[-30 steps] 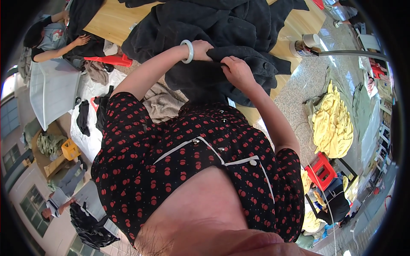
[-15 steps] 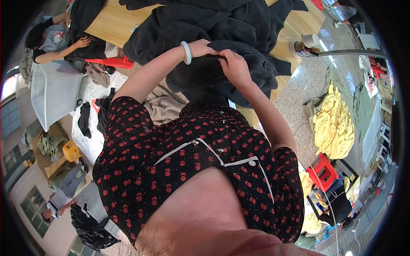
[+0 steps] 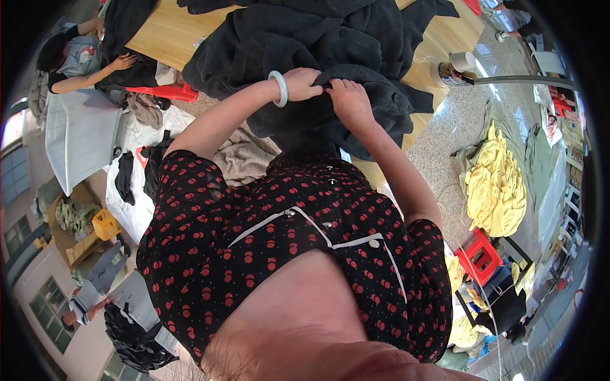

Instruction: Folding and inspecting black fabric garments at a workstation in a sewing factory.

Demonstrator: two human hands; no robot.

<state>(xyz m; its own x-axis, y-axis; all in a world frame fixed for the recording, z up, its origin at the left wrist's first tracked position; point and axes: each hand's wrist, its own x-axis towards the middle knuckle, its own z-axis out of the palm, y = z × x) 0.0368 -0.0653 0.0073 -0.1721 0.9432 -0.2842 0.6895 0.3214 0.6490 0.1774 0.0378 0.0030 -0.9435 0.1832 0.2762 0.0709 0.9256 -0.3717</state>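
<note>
A dark charcoal coat (image 3: 381, 95) of thick cloth, with a round button near its right side, lies heaped over a wooden table (image 3: 166, 38). My left hand (image 3: 301, 83), below a pale bangle (image 3: 277, 89) on the wrist, pinches a folded edge of the coat. Close beside it, my right hand (image 3: 349, 103) grips the same edge with bent fingers, the thumb partly tucked in the cloth. The two hands almost meet. More dark garments (image 3: 292, 32) are piled just beyond, and their folds run together, so I cannot tell where each one ends.
White and printed tubs (image 3: 462, 61) stand at the table's right edge, beside a curved grey bar (image 3: 521, 79). Yellow cloth (image 3: 495, 181) is heaped on the floor above a red stool (image 3: 480, 257). On the left are a white bin (image 3: 82, 136) and a co-worker (image 3: 82, 60) handling dark cloth.
My left hand has come down slightly and nearer to my right hand along the coat's edge. My right hand's fingers have shifted, now lying more over the cloth.
</note>
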